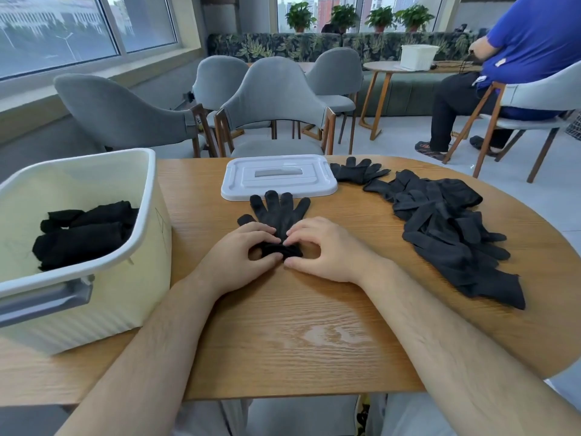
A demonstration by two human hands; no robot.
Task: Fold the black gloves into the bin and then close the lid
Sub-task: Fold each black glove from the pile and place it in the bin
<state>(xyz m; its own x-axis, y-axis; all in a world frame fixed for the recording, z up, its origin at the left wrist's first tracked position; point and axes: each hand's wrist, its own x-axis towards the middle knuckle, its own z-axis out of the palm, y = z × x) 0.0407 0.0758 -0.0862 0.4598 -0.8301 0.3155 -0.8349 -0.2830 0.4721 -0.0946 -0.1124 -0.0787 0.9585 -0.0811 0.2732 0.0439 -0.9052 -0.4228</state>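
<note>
A black glove (278, 212) lies flat in the middle of the wooden table (314, 325), fingers pointing away from me. Its cuff end is rolled up, and my left hand (242, 256) and my right hand (327, 250) both pinch that roll from either side. A cream bin (94, 297) stands open at the left, with several folded black gloves (85, 231) inside. The bin's white lid (278, 177) rests flat on the table beyond the glove. A pile of loose black gloves (449, 228) lies at the right.
One more black glove (358, 171) lies by the lid's right edge. Grey chairs (276, 111) stand behind the table. A person in a blue shirt (528, 51) sits at the far right by a small round table with a white basket (418, 56).
</note>
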